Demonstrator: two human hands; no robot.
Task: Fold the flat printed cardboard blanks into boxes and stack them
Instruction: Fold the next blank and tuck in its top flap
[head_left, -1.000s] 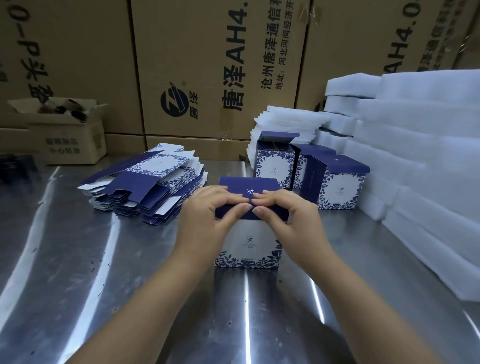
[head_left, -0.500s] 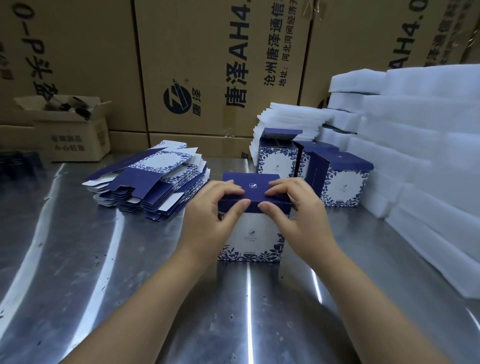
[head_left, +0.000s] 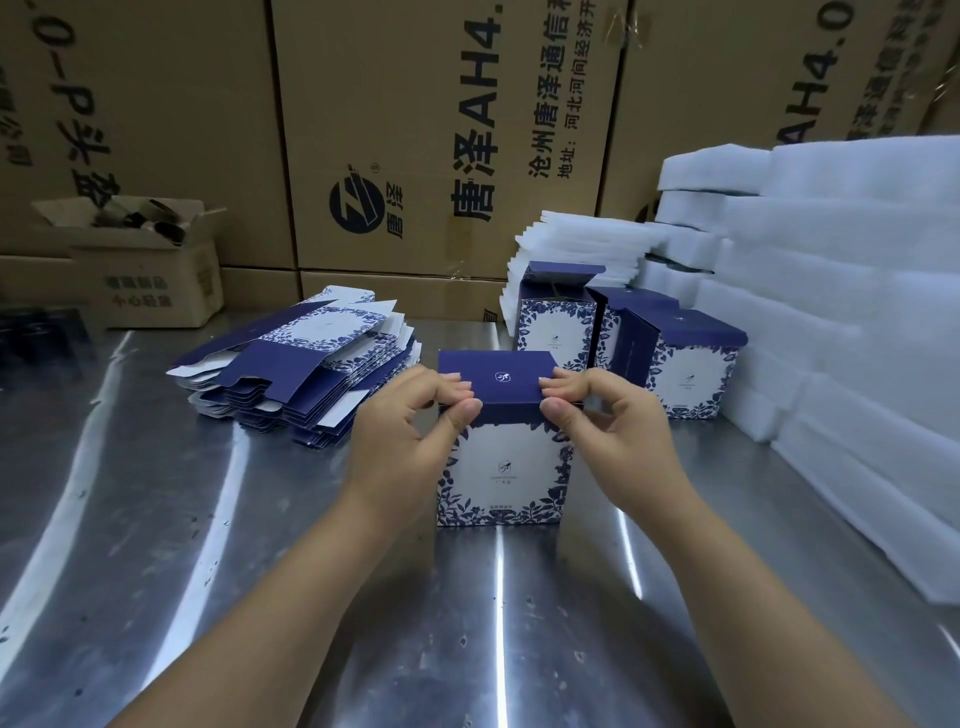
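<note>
The box (head_left: 501, 467) stands upright just right of the blanks (head_left: 306, 364). The left hand (head_left: 410, 441) and right hand (head_left: 618, 431) each pinch a front corner of its lid (head_left: 496, 382), fingers curled. Farther right of the blanks stand finished boxes (head_left: 691, 374).

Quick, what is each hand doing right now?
Left hand: pinching the box lid at its left corner.
Right hand: pinching the same lid at its right corner.

Middle carton (head_left: 415, 78): "唐泽 AH4.", round logo, "沧州唐泽通信", "地址:河北河间经济开"
Right carton (head_left: 727, 78): "AH4.0"
Printed box (head_left: 506, 467): small print under a logo, too small to read
</note>
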